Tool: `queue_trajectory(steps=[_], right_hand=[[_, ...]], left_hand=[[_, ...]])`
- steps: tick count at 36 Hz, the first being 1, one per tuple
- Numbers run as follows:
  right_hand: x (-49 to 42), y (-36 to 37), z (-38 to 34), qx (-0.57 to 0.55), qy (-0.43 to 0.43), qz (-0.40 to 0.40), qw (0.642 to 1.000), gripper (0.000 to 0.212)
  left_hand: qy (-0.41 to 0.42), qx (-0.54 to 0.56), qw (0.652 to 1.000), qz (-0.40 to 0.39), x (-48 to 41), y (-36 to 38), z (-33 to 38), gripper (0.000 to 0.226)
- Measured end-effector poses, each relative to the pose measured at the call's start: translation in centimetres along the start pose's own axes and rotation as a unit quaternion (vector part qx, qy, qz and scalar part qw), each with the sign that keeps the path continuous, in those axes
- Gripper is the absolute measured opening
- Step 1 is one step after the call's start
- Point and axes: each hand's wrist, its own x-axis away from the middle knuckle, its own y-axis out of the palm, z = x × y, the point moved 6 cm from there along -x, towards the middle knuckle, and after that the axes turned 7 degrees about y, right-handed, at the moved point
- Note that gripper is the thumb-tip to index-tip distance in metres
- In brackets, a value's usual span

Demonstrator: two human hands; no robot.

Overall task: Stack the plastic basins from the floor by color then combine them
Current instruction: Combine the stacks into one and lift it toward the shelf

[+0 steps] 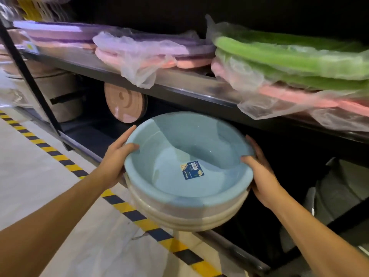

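Beside the striped floor tape point(60, 156), our left hand point(114, 158) clamps the rim of the blue basin point(179, 144), thumb hooked over it and fingers along its outside. That basin sits nested in the cream basins point(179, 218). We hold the whole stack in the air before the rack's dark lower bay, tilted toward us. It is smooth, glossy, thin-walled plastic with rolled rims, so we judge it slippery; if only the top rim is pinched, the cream ones could slide out. A sticker label point(192, 169) lies inside the bowl. Our right hand point(259, 172) clamps the opposite rim likewise. Up right, the metal shelf edge point(199, 86) overhangs. Lifting could knock a rim against it or snag the loose film around the green basins point(289, 54).
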Motion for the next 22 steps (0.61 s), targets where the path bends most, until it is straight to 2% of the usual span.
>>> queue_trajectory(steps=[8,17,22], right_hand=[[-4.8,-1.6,0.9,-0.005,-0.019,0.049,0.999,0.061],[-7.5,-2.3,3.2,-0.019,-0.008,0.073,0.997,0.068],[-8.7,-2.9,5.3,-0.023,-0.003,0.087,0.996,0.065]], left_hand=[[0.012,0.011,0.999,-0.035,-6.2,3.0,-2.7,0.059],[0.026,0.047,0.999,-0.01,-10.1,4.7,-4.6,0.056],[0.017,0.053,0.998,-0.02,-11.2,5.2,-6.3,0.054]])
